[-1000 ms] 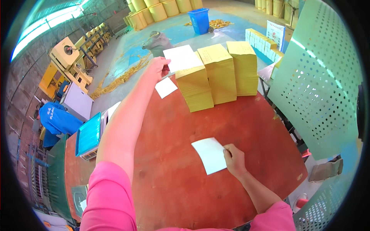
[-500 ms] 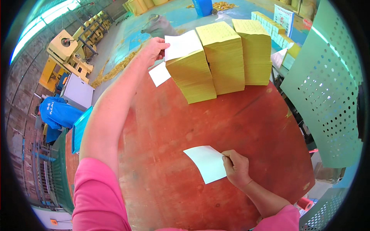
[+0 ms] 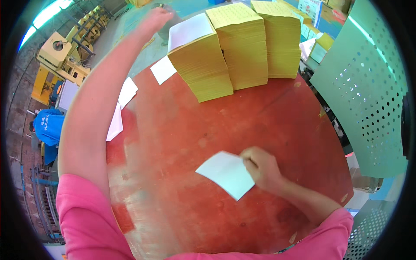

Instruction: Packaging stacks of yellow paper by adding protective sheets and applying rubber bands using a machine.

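Observation:
My right hand (image 3: 262, 168) is closed on the corner of a white paper sheet (image 3: 226, 174), held over the red tabletop. The sheet bows slightly; whether it is a single sheet cannot be told. Far left, my left hand (image 3: 157, 19) is raised just beyond the leftmost tall stack of yellow paper (image 3: 203, 71), apart from it and smeared by motion. White paper (image 3: 190, 31) lies on top of that stack. Two more yellow stacks, a middle one (image 3: 243, 54) and a right one (image 3: 282, 43), stand close beside it.
White papers lie along the left of the red table (image 3: 186, 143): one by the stacks (image 3: 163, 70), others (image 3: 127, 92) partly behind my left arm. A green perforated panel (image 3: 364, 91) rises at the right. Beyond the left edge, a person in blue (image 3: 47, 126) stands near machines.
My left hand has left the white paper on the left stack and moved away to its far left. My right hand still holds its sheet, now tilted differently. The view has shifted.

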Available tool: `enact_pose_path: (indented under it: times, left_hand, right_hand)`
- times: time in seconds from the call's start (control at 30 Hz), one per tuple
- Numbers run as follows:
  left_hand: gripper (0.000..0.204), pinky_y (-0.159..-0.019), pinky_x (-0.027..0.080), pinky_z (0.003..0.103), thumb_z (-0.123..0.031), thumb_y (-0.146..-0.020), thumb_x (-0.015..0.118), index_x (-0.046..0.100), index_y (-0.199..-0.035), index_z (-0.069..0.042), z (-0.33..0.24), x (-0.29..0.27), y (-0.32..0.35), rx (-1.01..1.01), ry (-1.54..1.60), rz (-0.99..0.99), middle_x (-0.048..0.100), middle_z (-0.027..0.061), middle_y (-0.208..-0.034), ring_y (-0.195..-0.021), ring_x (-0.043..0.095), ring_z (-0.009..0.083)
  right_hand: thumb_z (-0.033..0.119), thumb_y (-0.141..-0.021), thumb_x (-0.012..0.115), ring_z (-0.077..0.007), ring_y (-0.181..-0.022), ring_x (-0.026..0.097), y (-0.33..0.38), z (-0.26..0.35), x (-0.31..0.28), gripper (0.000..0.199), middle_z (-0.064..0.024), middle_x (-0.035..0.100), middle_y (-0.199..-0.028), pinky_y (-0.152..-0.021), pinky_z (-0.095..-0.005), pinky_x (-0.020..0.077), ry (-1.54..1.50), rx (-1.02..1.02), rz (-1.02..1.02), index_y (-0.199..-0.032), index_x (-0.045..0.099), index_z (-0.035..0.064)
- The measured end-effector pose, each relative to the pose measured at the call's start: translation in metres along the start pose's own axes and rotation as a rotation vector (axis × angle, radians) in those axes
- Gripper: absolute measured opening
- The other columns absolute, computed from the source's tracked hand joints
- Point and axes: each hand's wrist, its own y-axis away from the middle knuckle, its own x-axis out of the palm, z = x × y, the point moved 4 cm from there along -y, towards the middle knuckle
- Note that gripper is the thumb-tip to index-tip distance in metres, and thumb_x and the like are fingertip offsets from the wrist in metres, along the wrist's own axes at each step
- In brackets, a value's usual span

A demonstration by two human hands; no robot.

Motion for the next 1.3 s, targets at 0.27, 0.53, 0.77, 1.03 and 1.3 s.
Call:
enact_pose_path:
  times: [0.27,0.53,0.77,1.03,1.3]
  left_hand:
    - [0.034,-0.096,0.044,0.037,-0.023,-0.097,0.041,0.061,-0.111,0.000,-0.005,0.073,-0.039,0.685,-0.831,0.242,0.059,0.0177,-0.126,-0.114,0.058,0.0255]
    - [0.032,-0.090,0.047,0.041,-0.015,-0.097,0.033,0.059,-0.106,0.000,-0.035,0.099,0.029,0.563,-0.703,0.311,0.062,0.0215,-0.107,-0.106,0.060,0.0332]
    - [0.050,-0.099,0.042,0.046,-0.038,-0.098,0.028,0.058,-0.124,-0.008,-0.039,0.079,0.164,0.211,-0.277,0.307,0.059,0.0194,-0.126,-0.116,0.057,0.0364]
    - [0.043,-0.094,0.044,0.044,-0.038,-0.099,0.032,0.060,-0.119,-0.012,-0.062,0.031,0.375,0.338,-0.162,0.318,0.064,0.0106,-0.116,-0.110,0.059,0.0279]
    - [0.038,-0.093,0.044,0.040,-0.032,-0.100,0.042,0.058,-0.122,-0.006,-0.065,-0.028,0.582,0.461,-0.028,0.380,0.062,0.0138,-0.117,-0.108,0.058,0.0296]
  right_hand:
    - [-0.001,-0.081,0.056,-0.0383,-0.098,0.059,-0.139,-0.048,0.018,0.006,-0.0189,0.060,-0.108,-0.079,-0.0423,0.0498,0.253,-0.209,-0.308,-0.086,0.054,-0.0001]
    - [-0.001,-0.077,0.054,-0.0390,-0.097,0.058,-0.121,-0.057,0.007,0.005,-0.0215,0.060,-0.111,-0.079,-0.0399,0.0492,0.065,-0.104,-0.434,-0.081,0.052,-0.0012]
    - [0.002,-0.074,0.052,-0.0339,-0.105,0.059,0.008,0.001,0.044,0.004,-0.0236,0.057,-0.123,-0.086,-0.0374,0.0477,-0.132,0.008,-0.334,-0.076,0.051,-0.0016]
    - [-0.001,-0.073,0.049,-0.0306,-0.109,0.060,0.201,0.098,0.115,0.011,-0.0226,0.054,-0.129,-0.090,-0.0352,0.0470,-0.225,0.135,-0.363,-0.081,0.057,-0.0042]
    - [0.007,-0.079,0.053,-0.0286,-0.111,0.059,0.423,0.155,0.196,0.021,-0.0174,0.064,-0.110,-0.096,-0.0369,0.0462,-1.070,0.567,-0.543,-0.096,0.061,-0.0015]
